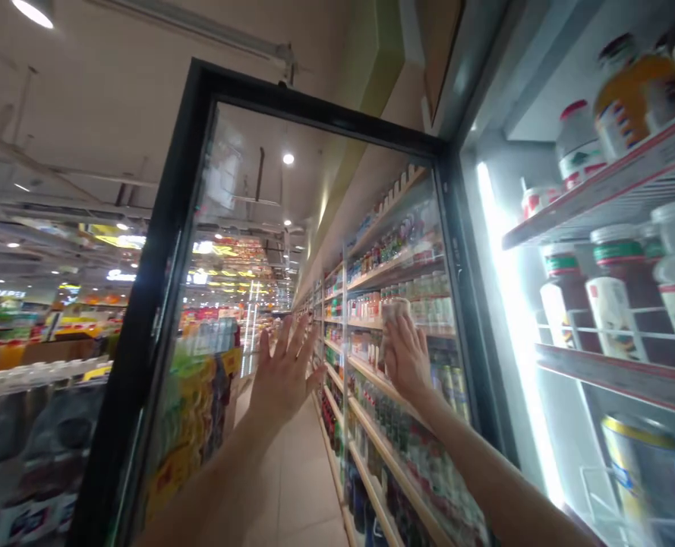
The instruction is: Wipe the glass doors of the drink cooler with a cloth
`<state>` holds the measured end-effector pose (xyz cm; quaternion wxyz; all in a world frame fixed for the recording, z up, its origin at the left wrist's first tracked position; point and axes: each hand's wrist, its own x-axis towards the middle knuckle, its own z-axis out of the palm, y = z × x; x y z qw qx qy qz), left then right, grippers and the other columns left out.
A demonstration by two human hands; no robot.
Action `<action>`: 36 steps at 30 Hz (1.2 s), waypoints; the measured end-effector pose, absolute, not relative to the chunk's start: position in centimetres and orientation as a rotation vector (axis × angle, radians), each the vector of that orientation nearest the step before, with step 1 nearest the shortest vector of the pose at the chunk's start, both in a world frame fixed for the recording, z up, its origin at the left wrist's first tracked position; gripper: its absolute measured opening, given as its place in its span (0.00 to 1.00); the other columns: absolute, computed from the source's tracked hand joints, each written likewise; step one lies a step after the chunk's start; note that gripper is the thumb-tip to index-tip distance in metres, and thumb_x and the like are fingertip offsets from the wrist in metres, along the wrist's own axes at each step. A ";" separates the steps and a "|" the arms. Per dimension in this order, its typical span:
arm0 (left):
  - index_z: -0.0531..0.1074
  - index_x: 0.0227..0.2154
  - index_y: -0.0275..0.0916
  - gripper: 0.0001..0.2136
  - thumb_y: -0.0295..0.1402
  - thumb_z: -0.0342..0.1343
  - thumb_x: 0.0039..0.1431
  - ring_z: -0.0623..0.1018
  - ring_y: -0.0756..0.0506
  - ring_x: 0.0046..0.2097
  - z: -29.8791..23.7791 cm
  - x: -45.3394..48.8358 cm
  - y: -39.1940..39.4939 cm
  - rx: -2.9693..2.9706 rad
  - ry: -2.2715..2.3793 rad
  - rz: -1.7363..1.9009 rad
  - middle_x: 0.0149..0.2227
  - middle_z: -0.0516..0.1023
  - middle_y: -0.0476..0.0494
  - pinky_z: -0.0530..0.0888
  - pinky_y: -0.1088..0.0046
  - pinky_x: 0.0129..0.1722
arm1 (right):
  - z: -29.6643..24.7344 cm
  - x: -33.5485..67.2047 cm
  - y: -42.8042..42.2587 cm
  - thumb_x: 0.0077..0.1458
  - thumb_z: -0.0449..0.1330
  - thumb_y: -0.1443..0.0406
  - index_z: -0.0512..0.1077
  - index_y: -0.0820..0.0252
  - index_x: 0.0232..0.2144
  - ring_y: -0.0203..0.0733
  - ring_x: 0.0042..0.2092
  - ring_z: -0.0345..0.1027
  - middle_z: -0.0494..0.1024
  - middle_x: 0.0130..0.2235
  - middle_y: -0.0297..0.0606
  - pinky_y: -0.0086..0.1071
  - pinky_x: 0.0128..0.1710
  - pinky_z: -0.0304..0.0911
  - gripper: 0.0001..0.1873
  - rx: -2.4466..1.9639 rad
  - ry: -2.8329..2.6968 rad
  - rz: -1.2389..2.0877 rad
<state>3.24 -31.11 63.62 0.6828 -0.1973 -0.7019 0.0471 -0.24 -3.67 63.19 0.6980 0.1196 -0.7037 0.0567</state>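
Note:
A glass cooler door with a black frame point(326, 114) stands swung out in front of me. My left hand point(285, 374) is open, its fingers spread and its palm toward the pane; it appears to rest on the glass. Farther right, my right hand point(410, 358) presses a pale folded cloth point(395, 307) against the same pane. Its fingers lie over the cloth, which sticks out a little above the fingertips. Through the glass I see long shelves of bottles and an aisle.
To the right is the lit cooler interior, with bottles and jars on a wire-fronted shelf point(616, 372) and an upper shelf point(604, 178). Left of the door stand packs of dark bottles point(35, 441). Tiled floor point(297, 479) shows through the glass.

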 end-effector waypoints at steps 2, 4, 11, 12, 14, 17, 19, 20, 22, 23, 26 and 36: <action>0.55 0.61 0.42 0.29 0.50 0.43 0.61 0.51 0.38 0.66 63.8 3.0 -31.3 -0.449 -1.587 0.104 0.65 0.55 0.42 0.41 0.49 0.64 | 62.7 -0.4 -1.4 0.59 0.42 0.64 0.57 0.60 0.61 0.49 0.65 0.46 0.59 0.62 0.48 0.52 0.59 0.48 0.28 0.070 -1.547 0.265; 0.54 0.62 0.42 0.30 0.51 0.43 0.60 0.51 0.37 0.66 63.9 2.8 -31.3 -0.455 -1.595 0.110 0.65 0.55 0.42 0.41 0.49 0.64 | 62.4 -0.3 0.0 0.58 0.42 0.63 0.57 0.64 0.61 0.54 0.65 0.46 0.58 0.62 0.54 0.54 0.57 0.51 0.29 -0.120 -1.515 0.401; 0.55 0.61 0.42 0.28 0.48 0.43 0.62 0.50 0.36 0.67 63.3 3.2 -32.0 -0.410 -1.653 0.177 0.65 0.53 0.41 0.45 0.48 0.63 | 59.6 0.6 -7.9 0.58 0.47 0.66 0.61 0.54 0.59 0.46 0.67 0.41 0.59 0.63 0.42 0.47 0.61 0.46 0.26 0.492 -1.570 0.004; 0.56 0.61 0.41 0.28 0.48 0.44 0.61 0.50 0.36 0.67 62.6 3.5 -32.4 -0.411 -1.671 0.197 0.65 0.53 0.41 0.46 0.47 0.63 | 59.6 0.6 -8.0 0.58 0.47 0.66 0.62 0.54 0.58 0.45 0.66 0.42 0.60 0.62 0.42 0.47 0.61 0.46 0.25 0.508 -1.574 -0.006; 0.56 0.61 0.40 0.31 0.51 0.45 0.59 0.52 0.35 0.66 60.9 4.0 -33.3 -0.432 -1.698 0.222 0.65 0.54 0.39 0.46 0.47 0.63 | 60.1 0.5 -6.6 0.59 0.45 0.65 0.61 0.56 0.58 0.47 0.66 0.44 0.60 0.62 0.45 0.49 0.61 0.46 0.25 0.332 -1.576 0.114; 0.57 0.61 0.37 0.35 0.55 0.47 0.55 0.53 0.34 0.66 58.6 4.6 -34.3 -0.442 -1.718 0.201 0.64 0.56 0.37 0.45 0.47 0.63 | 61.1 0.3 -4.5 0.59 0.43 0.64 0.58 0.60 0.60 0.52 0.66 0.44 0.56 0.63 0.52 0.55 0.58 0.48 0.27 -0.021 -1.540 0.359; 0.58 0.60 0.37 0.36 0.56 0.47 0.55 0.53 0.34 0.65 58.0 4.7 -34.4 -0.422 -1.728 0.185 0.64 0.55 0.37 0.45 0.47 0.63 | 60.9 0.5 -5.8 0.59 0.44 0.65 0.58 0.61 0.61 0.53 0.66 0.42 0.55 0.64 0.52 0.55 0.58 0.48 0.27 -0.005 -1.536 0.353; 0.58 0.60 0.37 0.36 0.55 0.48 0.55 0.54 0.34 0.65 57.9 4.7 -34.4 -0.419 -1.729 0.190 0.64 0.55 0.36 0.45 0.46 0.63 | 60.4 0.6 -7.3 0.59 0.45 0.66 0.58 0.60 0.60 0.52 0.66 0.41 0.56 0.63 0.51 0.53 0.59 0.48 0.27 0.103 -1.547 0.283; 0.57 0.61 0.36 0.34 0.53 0.48 0.56 0.54 0.34 0.65 58.0 4.8 -34.2 -0.418 -1.723 0.222 0.64 0.55 0.36 0.45 0.46 0.63 | 59.3 1.1 -10.3 0.57 0.47 0.67 0.59 0.56 0.60 0.48 0.67 0.40 0.59 0.63 0.45 0.48 0.61 0.46 0.28 0.413 -1.555 0.079; 0.57 0.61 0.36 0.34 0.52 0.48 0.57 0.54 0.34 0.65 58.1 4.8 -34.1 -0.408 -1.725 0.235 0.64 0.55 0.36 0.45 0.45 0.63 | 58.8 1.2 -11.3 0.56 0.48 0.67 0.60 0.54 0.60 0.46 0.67 0.41 0.60 0.62 0.42 0.46 0.62 0.45 0.28 0.544 -1.549 -0.009; 0.55 0.61 0.37 0.33 0.50 0.49 0.57 0.54 0.34 0.65 58.2 5.1 -33.8 -0.374 -1.754 0.236 0.64 0.54 0.36 0.46 0.45 0.62 | 58.4 1.2 -10.1 0.56 0.48 0.67 0.61 0.53 0.59 0.45 0.66 0.43 0.61 0.62 0.40 0.46 0.62 0.44 0.27 0.565 -1.568 -0.025; 0.55 0.62 0.37 0.32 0.46 0.50 0.58 0.52 0.33 0.66 58.0 5.0 -33.8 -0.357 -1.760 0.263 0.65 0.52 0.35 0.49 0.43 0.61 | 56.6 1.2 -10.6 0.57 0.48 0.67 0.61 0.53 0.58 0.47 0.66 0.42 0.61 0.61 0.42 0.47 0.61 0.47 0.26 0.393 -1.526 0.061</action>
